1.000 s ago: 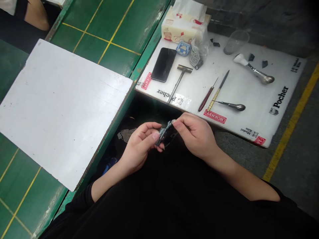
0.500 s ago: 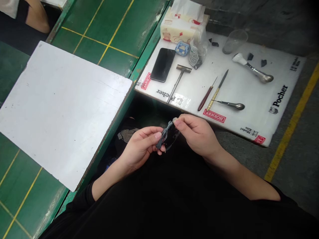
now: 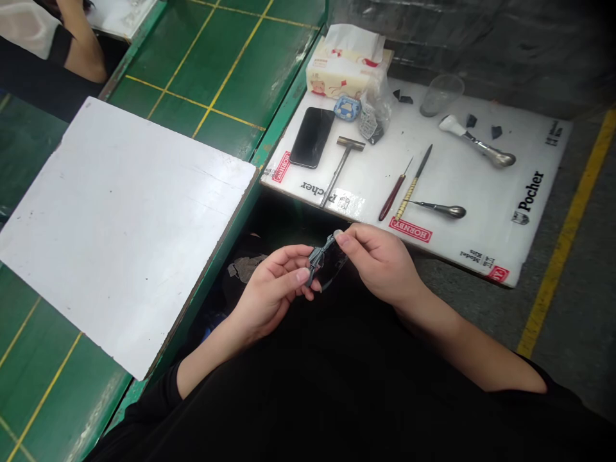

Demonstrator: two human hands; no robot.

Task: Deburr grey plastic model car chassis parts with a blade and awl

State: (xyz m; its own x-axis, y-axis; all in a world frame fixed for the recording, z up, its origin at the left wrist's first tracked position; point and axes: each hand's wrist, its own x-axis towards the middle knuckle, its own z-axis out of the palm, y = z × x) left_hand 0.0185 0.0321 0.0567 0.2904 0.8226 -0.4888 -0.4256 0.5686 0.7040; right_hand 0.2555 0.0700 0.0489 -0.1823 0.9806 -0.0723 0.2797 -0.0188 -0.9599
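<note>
Over my lap, both hands hold a small, thin dark grey part (image 3: 315,258) with an openwork, curved shape. My left hand (image 3: 274,285) pinches its lower end between thumb and fingers. At the upper end, the thumb and bent forefinger of my right hand (image 3: 382,263) close on the tip. A dark curved strip (image 3: 332,277) hangs between the hands, and I cannot make out whether it belongs to the same part. My fingers hide some of the piece.
On the white board (image 3: 356,192) lie a phone (image 3: 312,136), a T-shaped metal tool (image 3: 342,168), a red-handled awl (image 3: 395,197), a file (image 3: 414,183), metal-handled tools, a plastic cup (image 3: 441,96) and a tissue pack (image 3: 346,67). A white panel (image 3: 129,231) rests on the green table. Someone's arm (image 3: 84,45) shows top left.
The grey part has turned slightly in my fingers, showing more of its openwork side. My grip stays much the same. The surroundings have shifted a little in view.
</note>
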